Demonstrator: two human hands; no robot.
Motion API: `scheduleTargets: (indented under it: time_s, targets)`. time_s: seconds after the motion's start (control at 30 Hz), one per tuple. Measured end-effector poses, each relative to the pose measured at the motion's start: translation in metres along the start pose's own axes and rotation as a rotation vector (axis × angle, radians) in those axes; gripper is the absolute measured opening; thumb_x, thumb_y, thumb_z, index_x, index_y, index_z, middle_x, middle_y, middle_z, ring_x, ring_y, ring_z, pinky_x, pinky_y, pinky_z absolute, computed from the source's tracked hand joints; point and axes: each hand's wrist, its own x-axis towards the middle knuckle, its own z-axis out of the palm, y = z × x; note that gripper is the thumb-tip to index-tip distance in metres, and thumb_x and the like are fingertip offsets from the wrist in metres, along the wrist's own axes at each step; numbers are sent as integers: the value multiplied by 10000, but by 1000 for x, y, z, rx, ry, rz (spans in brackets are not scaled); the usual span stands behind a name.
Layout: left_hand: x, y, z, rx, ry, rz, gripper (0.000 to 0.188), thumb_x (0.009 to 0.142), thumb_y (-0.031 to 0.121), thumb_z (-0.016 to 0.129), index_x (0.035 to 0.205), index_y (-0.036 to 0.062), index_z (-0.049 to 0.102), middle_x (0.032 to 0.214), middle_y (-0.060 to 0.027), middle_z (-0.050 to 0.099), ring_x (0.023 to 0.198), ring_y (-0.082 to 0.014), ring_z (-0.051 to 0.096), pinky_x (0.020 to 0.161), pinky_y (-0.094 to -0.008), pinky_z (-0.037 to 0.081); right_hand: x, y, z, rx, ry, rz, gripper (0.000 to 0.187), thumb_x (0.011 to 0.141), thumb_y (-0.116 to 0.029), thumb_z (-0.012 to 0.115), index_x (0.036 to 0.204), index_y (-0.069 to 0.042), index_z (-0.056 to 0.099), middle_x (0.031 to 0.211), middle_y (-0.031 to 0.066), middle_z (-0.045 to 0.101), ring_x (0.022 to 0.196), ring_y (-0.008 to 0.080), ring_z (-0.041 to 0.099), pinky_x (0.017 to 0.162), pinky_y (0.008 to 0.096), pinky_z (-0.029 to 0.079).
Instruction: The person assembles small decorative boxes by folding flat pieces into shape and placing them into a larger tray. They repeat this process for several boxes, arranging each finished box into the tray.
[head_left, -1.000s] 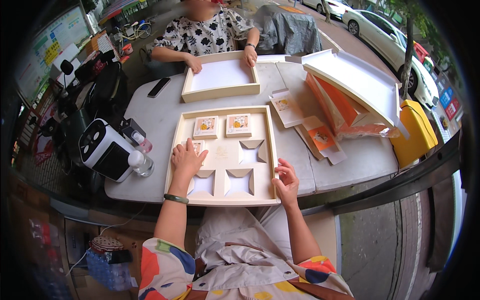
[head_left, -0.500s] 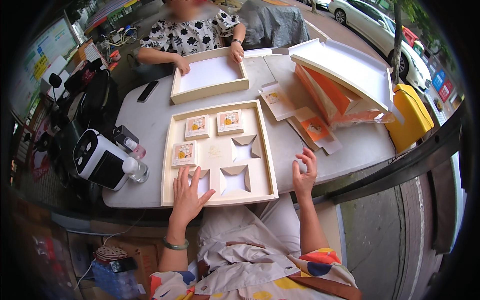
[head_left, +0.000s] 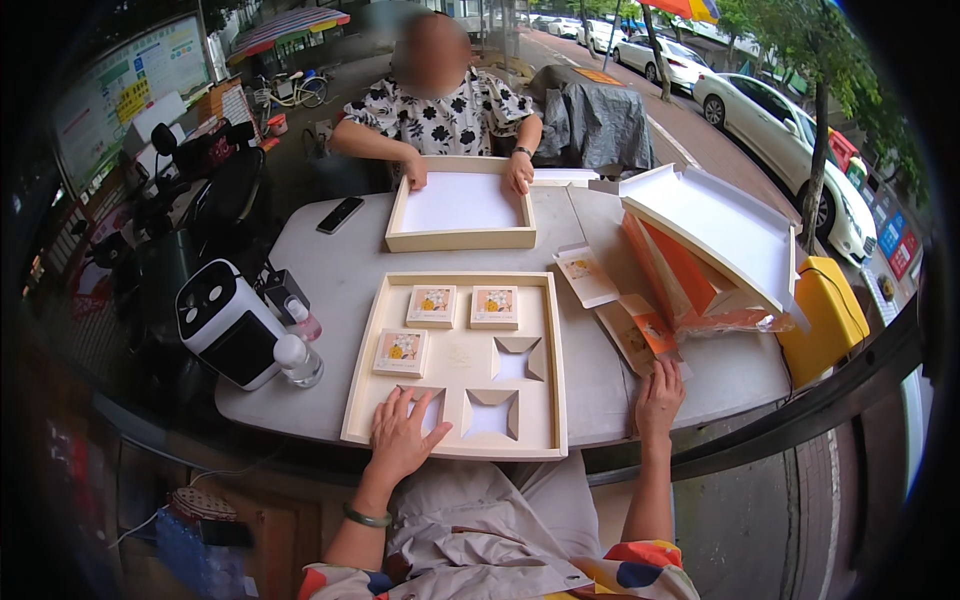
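A shallow cream box tray (head_left: 352,395) lies in front of me with cut-out openings in its insert. Three small square boxes with floral lids sit in it: back left (head_left: 432,306), back right (head_left: 494,307) and left middle (head_left: 401,351). Two uncovered openings, right middle (head_left: 516,362) and front right (head_left: 491,415), show white through folded flaps. My left hand (head_left: 400,435) rests, fingers spread, over the front left opening, partly hiding it. My right hand (head_left: 660,400), fingers stretched out, reaches the near edge of an unfolded orange and cream carton (head_left: 640,335).
Across the table, a person (head_left: 440,115) holds a similar cream box (head_left: 460,240). Another flat carton (head_left: 587,275) lies near a tilted white tray (head_left: 715,225) atop orange packaging (head_left: 670,265). At left are a phone (head_left: 340,215), a white device (head_left: 232,325) and bottles (head_left: 298,362).
My right hand has moved from the air beside the tray to the carton's near edge. My left hand stays over the front left opening. The view has tilted up.
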Motion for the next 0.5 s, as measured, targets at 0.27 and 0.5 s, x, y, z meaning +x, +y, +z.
scheduleTargets:
  time_s: [0.27,0.5]
  targets:
    - [-2,-6,8,-34,51,0,574,861,513,622,1249,90,599,1309,-203,518,1276,-409,416,1053,-528,305,20,-22,-53,293,292,26,348,881,41,581,1225,-4,576,1256,171,562,1107,324,577,900,375,496]
    - [-4,-4,4,-65,40,-10,546,860,497,629,1215,82,623,1290,-192,533,1265,-398,432,1070,-533,293,23,-44,-79,490,360,116,316,874,44,618,1186,-2,604,1243,160,568,1010,239,605,774,301,537]
